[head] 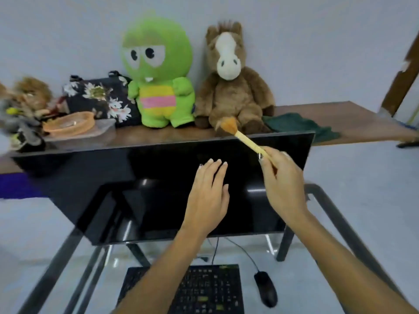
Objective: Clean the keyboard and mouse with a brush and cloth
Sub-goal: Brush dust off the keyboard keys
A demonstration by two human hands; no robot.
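A black keyboard (204, 291) lies on the glass desk at the bottom centre, partly hidden by my left forearm. The black wired mouse (265, 288) lies to its right. My right hand (283, 182) is raised in front of the monitor and grips the wooden handle of a brush (240, 135), whose tan bristles point up and left over the monitor's top edge. My left hand (208, 198) hovers flat before the screen, fingers extended and holding nothing. A dark green cloth (299, 126) lies on the wooden shelf behind the monitor, to the right.
A large black monitor (147, 189) stands on the glass desk (68, 257) between me and the shelf (351, 118). On the shelf sit a green plush toy (158, 82), a brown plush horse (231, 87), a floral bag (99, 96), an orange ring (70, 124) and clutter at the left.
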